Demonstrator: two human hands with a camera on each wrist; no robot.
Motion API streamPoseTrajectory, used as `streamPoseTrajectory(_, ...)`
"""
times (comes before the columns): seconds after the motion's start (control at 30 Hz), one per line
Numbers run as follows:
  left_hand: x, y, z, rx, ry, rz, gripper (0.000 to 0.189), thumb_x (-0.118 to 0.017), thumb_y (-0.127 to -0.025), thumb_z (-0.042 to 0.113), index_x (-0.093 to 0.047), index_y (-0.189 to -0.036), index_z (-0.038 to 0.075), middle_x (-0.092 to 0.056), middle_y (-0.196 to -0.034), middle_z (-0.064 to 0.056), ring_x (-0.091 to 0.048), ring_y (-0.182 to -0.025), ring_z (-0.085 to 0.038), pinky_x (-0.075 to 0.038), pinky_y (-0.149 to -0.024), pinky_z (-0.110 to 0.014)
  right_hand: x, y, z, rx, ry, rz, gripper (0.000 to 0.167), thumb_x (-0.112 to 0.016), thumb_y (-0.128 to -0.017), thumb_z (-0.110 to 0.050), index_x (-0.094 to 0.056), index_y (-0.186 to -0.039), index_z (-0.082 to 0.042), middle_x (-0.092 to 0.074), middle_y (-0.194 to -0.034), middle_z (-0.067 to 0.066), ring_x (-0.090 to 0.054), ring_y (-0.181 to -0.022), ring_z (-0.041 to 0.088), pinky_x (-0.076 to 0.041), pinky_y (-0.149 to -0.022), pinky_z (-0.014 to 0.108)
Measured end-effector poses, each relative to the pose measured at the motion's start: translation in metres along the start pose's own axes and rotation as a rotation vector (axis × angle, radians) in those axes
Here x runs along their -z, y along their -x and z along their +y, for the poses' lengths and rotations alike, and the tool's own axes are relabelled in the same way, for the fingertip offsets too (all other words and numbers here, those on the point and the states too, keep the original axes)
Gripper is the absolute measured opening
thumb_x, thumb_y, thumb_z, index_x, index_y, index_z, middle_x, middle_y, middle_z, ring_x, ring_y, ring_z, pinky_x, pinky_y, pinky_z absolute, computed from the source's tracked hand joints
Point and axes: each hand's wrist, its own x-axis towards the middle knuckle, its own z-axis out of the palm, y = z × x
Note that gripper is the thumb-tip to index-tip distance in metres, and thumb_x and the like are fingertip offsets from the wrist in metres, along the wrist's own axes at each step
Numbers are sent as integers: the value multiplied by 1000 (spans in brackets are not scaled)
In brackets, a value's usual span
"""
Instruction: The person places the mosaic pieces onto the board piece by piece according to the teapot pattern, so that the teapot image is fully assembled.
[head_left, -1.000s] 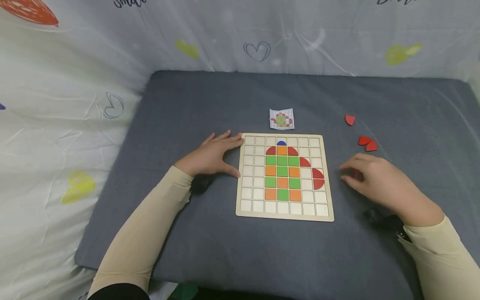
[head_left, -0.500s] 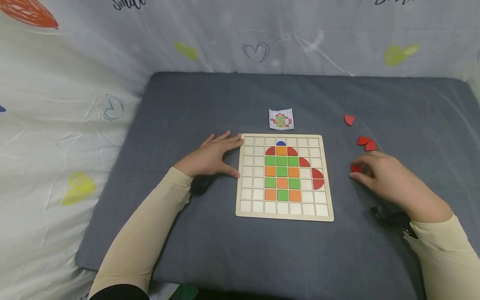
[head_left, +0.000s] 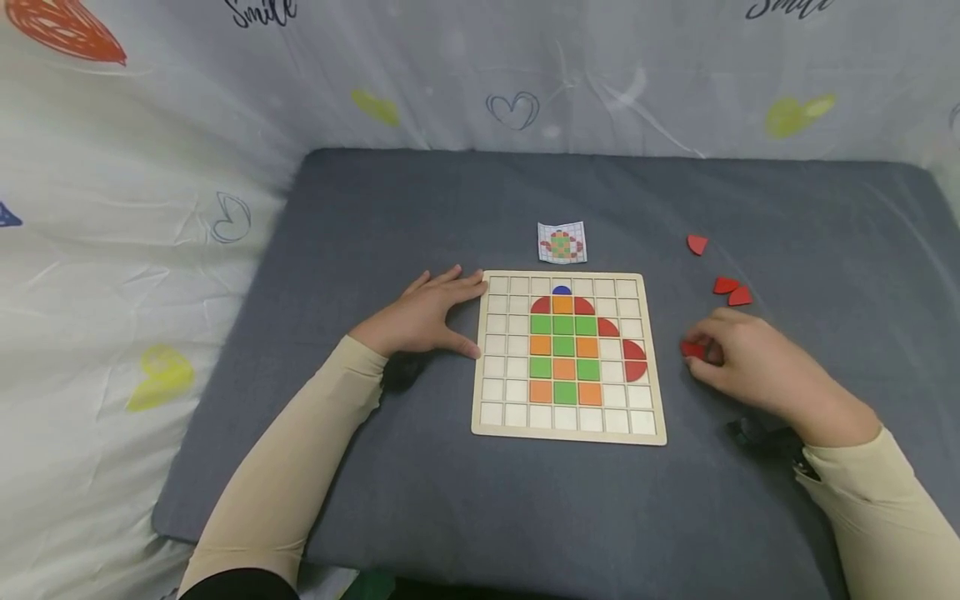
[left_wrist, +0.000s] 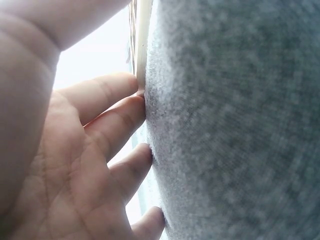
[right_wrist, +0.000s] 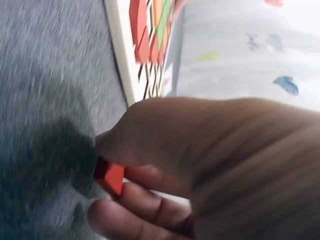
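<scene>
My left hand lies with its fingers spread at the left edge of a square wooden grid board. Its thumb and index finger touch that edge; in the left wrist view the fingertips meet the board's rim and the grey cloth. The board carries green and orange squares, red quarter-circle pieces and a blue half-round piece. Right of the board, my right hand pinches a red quarter-circle block between thumb and fingers, low over the cloth. The hand partly covers this block in the head view.
A small pattern card lies behind the board. Beyond my right hand are a single red quarter-circle block and a touching pair, one block beside another. Grey cloth covers the table, and a printed curtain hangs behind.
My right hand first shifts right, away from the board, then comes back left with the red block showing between its fingers. My left hand stays in place.
</scene>
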Motion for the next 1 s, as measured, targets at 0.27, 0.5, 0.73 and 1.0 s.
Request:
streamPoseTrajectory(0.27,0,-3,0,2,-2,1,112,-92,-77,51,-31,-167,23,-19,-175,4,-3,-164,-24,6,-130,-54,-1,-2,-29,181,-34,25,25,-90,-77,-8,-79,-98,-14,-60,-93,-8,-50,-73,5,-46,-59,22)
streamPoseTrajectory(0.5,0,-3,0,1,-4,3,113,-92,-76,52,-31,-167,24,-19,-175,4,-3,-164,-23,6,-130,-54,-8,-4,-52,288,-67,-38,28,-88,-76,-4,-78,-97,-21,-60,-100,-13,-52,-74,2,-46,-61,21)
streamPoseTrajectory(0.73,0,-2,-1,4,0,2,113,-92,-75,52,-32,-167,24,-19,-175,5,-3,-164,-22,5,-130,-54,-19,-9,-61,377,-96,-102,28,-85,-78,-2,-78,-96,-21,-60,-99,-12,-56,-86,3,-55,-73,25)
streamPoseTrajectory(1.0,0,-2,0,16,-5,-4,113,-93,-76,51,-32,-167,23,-19,-175,4,-3,-164,-23,5,-130,-55,-25,-10,-62,425,-117,-114,25,-85,-78,-1,-81,-98,-17,-59,-100,-10,-56,-89,4,-56,-75,25)
